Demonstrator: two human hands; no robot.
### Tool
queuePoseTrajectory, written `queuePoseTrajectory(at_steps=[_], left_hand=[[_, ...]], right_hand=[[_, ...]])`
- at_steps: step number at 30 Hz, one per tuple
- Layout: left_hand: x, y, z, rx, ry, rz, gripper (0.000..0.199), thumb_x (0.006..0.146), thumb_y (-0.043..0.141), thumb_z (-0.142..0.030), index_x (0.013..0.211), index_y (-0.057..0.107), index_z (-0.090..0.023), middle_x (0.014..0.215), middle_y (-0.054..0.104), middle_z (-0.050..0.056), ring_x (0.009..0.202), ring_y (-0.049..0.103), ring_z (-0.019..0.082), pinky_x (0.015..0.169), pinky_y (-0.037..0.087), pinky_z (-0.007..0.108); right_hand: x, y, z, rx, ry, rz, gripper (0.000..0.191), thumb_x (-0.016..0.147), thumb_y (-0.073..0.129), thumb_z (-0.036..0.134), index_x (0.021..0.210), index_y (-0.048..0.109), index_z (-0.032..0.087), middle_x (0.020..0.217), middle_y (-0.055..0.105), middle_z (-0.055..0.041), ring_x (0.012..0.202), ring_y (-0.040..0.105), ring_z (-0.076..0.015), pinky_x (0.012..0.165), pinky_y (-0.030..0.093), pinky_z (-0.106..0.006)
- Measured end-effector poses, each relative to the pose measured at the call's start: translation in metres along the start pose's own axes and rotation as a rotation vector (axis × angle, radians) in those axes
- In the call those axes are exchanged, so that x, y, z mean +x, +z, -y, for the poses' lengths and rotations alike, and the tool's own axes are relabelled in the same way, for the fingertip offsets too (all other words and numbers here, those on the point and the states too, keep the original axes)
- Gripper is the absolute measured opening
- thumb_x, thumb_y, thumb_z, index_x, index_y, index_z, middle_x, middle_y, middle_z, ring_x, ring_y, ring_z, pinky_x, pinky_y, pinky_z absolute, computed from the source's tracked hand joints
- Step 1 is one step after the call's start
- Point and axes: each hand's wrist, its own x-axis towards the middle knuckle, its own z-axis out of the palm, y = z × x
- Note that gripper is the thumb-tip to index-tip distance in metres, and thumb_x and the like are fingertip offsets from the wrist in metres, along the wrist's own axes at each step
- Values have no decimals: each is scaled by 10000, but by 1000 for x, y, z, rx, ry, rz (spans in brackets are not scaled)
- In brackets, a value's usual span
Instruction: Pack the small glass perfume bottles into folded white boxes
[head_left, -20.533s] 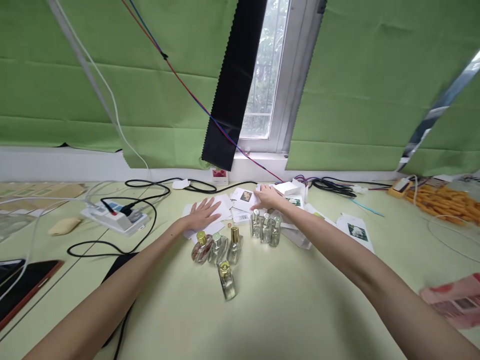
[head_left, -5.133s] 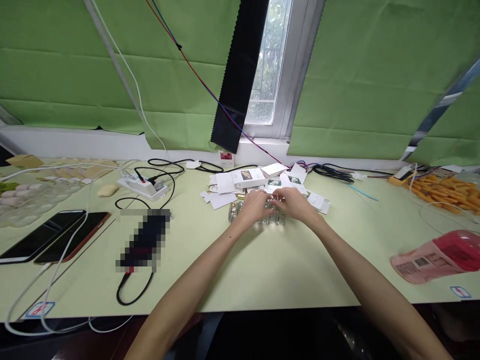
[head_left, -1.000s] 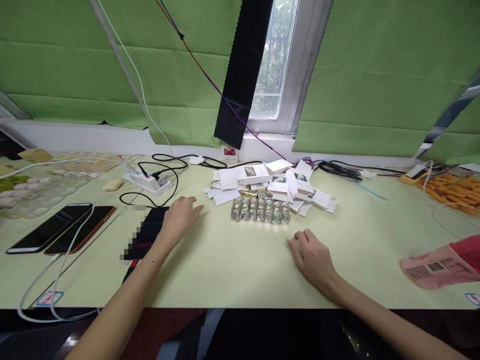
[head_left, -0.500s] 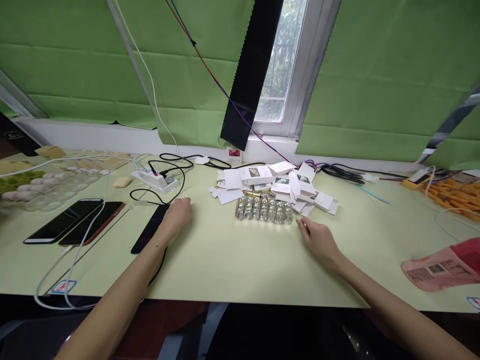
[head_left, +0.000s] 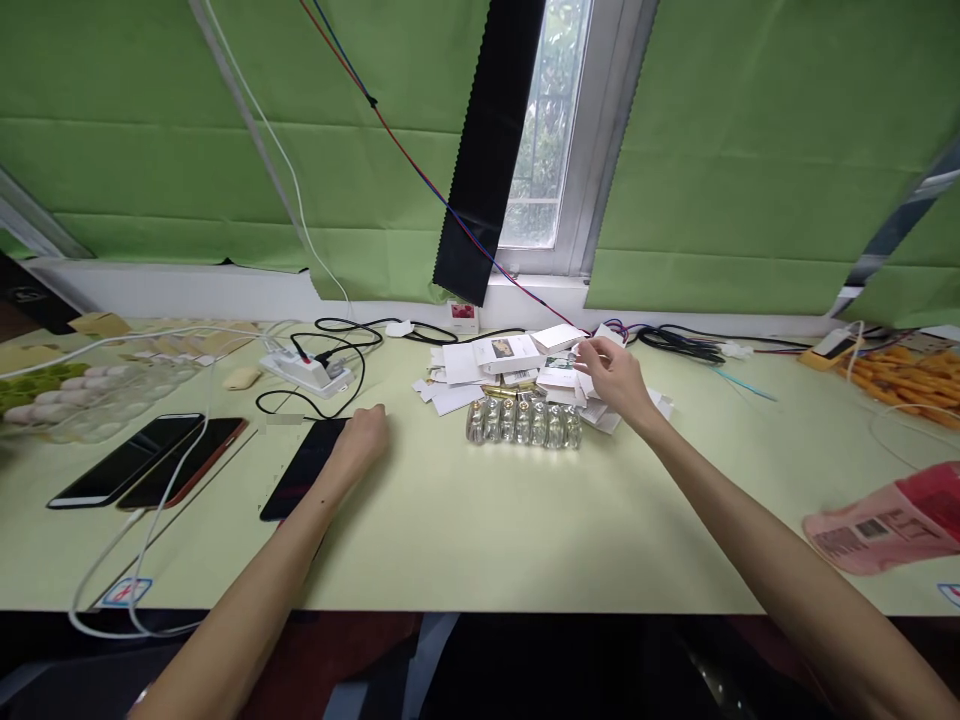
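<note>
Presently, right hand (head_left: 611,375), thumb and fingertips narrow, is at the white boxes (head_left: 517,360), grip indeterminable; left hand (head_left: 365,435) is curled beside a black phone (head_left: 306,470), contents hidden. White boxes lie piled behind glass bottles (head_left: 523,426) in a row: likely light, crushable, best held by side panels. Glass bottles: presumably slippery, breakable; hold bodies. Room for moving: counter (head_left: 480,530), from bottles to front edge.
</note>
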Motion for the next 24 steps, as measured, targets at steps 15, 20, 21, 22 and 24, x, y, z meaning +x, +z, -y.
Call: queuePoseTrajectory(at_steps=[15,20,21,22,24], left_hand=[[20,6,-95,-723,332,-205,252,939,477,-352,1023,643,-182,1055,748,63,814,738,173,700,592,265],[18,16,-74,-679,215,-371,265,919,447,-234,1092,633,-157,1208,699,115,1072,677,231,964,537,356],[17,19,-68,-657,196,-394,278,918,439,-225,1107,632,-156,1227,687,121,1130,649,245,1017,503,376],[17,22,-64,-634,180,-409,290,922,435,-230,1122,632,-158,1252,674,126,1184,618,260,1063,466,394],[16,30,-57,-588,153,-413,326,928,434,-245,1179,617,-145,1310,642,152,1256,568,292,1102,416,422]], right_hand=[[-27,-25,-25,-196,-38,-253,389,953,506,538,977,668,185,972,722,-87,918,687,-233,874,551,-388],[-31,-56,-78,-538,-40,-510,364,942,436,404,1068,651,137,1096,702,-173,1047,637,-296,959,480,-445],[-31,-61,-91,-586,1,-522,389,938,416,395,1095,647,124,1141,690,-194,1092,618,-317,981,459,-466],[-32,-64,-103,-626,47,-519,417,937,398,394,1124,642,113,1180,677,-208,1138,596,-333,1012,430,-485],[-36,-64,-124,-662,113,-487,477,944,369,412,1186,626,91,1258,644,-230,1197,561,-343,1044,396,-497]])
